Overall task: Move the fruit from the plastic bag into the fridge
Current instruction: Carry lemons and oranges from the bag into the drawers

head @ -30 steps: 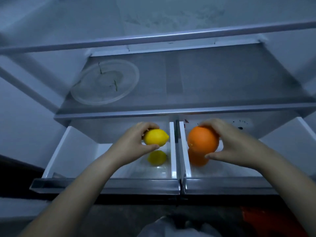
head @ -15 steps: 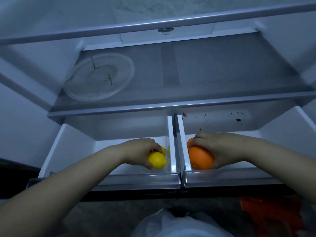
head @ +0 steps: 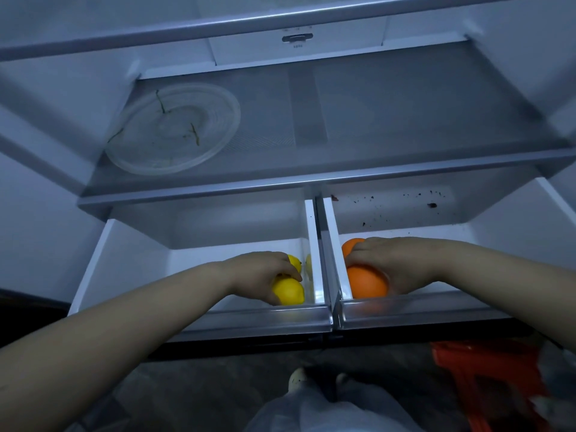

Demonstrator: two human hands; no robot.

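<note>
L hand (head: 258,275) grips lemon (head: 288,292), L drawer (head: 124,260) | R hand (head: 394,266) grips orange (head: 367,283), R drawer (head: 436,313)

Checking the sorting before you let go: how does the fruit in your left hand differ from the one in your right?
The lemon is yellow and smaller; the orange is orange and larger. The left hand holds the lemon in the left drawer; the right hand holds the orange in the right drawer. Both sit low near the drawer fronts.
</note>
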